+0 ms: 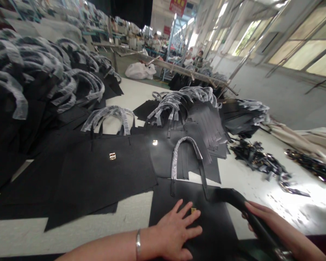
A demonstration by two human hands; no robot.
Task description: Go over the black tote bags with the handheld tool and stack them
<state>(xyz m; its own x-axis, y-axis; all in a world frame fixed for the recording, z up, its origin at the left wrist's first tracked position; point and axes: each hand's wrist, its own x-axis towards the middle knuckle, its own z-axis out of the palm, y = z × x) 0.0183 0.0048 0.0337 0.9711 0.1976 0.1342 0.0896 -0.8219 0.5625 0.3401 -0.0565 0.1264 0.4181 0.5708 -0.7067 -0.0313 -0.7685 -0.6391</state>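
My left hand [178,230] lies flat with spread fingers on a black bag panel [217,224] near the front edge. A gold clasp [193,210] shows between its fingers. The panel's handle [187,139] arches away from me, partly wrapped in clear plastic. On the right, my right hand [263,214] is wrapped round a black tool [230,195] with a bent, flattened nozzle. The nozzle's tip is at the base of the handle's right end; whether it touches is not clear.
Black panels [97,174] with a gold clasp lie at left, below a heap of plastic-wrapped handles [43,69]. More panels [206,123] are stacked beyond. Black straps with metal parts [263,159] and beige cloth [301,141] lie at right on the white table [133,214]. People sit far back.
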